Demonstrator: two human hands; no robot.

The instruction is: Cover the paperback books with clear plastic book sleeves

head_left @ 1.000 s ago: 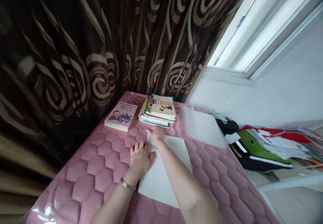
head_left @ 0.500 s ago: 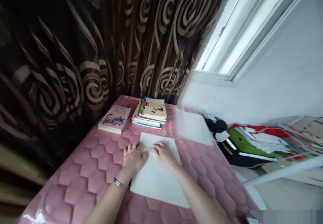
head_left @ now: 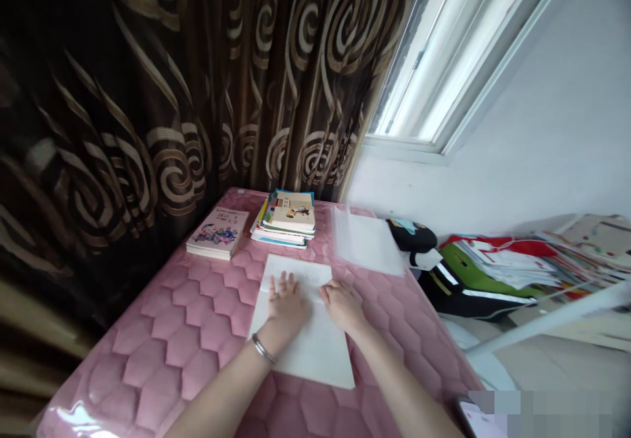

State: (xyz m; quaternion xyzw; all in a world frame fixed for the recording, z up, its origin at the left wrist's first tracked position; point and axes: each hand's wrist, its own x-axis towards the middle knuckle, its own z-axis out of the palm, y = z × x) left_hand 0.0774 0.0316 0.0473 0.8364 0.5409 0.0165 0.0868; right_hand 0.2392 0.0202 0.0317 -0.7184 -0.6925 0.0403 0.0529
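Observation:
A white booklet or sheet lies flat on the pink quilted tabletop. My left hand, a metal bangle at its wrist, rests flat on the sheet's middle with fingers stretched out. My right hand lies on the sheet's right edge, fingers loosely bent and pressed down; it holds nothing that I can see.
Behind the sheet stand a stack of books, a single pink book to its left and clear plastic sleeves to its right. A dark patterned curtain hangs behind. Bags and stacked papers lie right of the table. A phone sits at the near right edge.
My left hand moved from the sheet's left edge onto its middle. My right hand drew back from the far edge to the right side. The view drifted right.

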